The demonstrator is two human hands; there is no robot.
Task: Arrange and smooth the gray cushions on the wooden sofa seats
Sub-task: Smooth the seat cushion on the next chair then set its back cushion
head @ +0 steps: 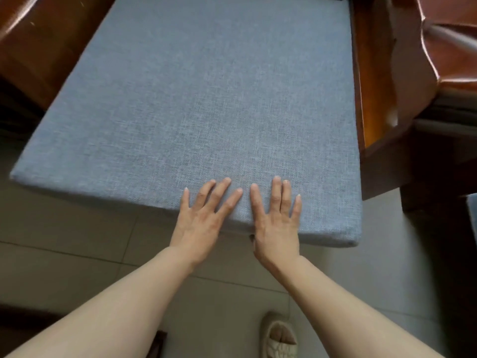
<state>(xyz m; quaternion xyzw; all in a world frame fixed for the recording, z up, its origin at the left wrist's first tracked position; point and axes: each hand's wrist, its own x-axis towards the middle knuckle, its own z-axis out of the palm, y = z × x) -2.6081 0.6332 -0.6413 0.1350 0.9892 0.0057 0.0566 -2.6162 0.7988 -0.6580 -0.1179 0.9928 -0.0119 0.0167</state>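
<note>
Two bare hands lie flat, palms down, side by side on the near edge of a gray cushion (196, 99), at about 6 o'clock in the view. The left hand (204, 215) has its fingers spread and straight; the right hand (277, 218) has its fingers straight and closer together. The two index fingertips are just apart, and neither hand grips anything. Both forearms reach up from the bottom corners, wrists low, heels of the hands hanging over the cushion's front edge. The cushion fills the middle of the view and looks smooth, with no creases showing. It sits slightly askew on the wooden sofa (374, 81): a strip of bare seat shows along its side at 3 o'clock, and its near corner at 9 o'clock juts out over the tiled floor (77, 241). It likely still needs pushing back and squaring. A second cushion's edge (471, 215) peeks in at 3 o'clock. A sandalled foot (280, 337) stands at 6 o'clock.
</note>
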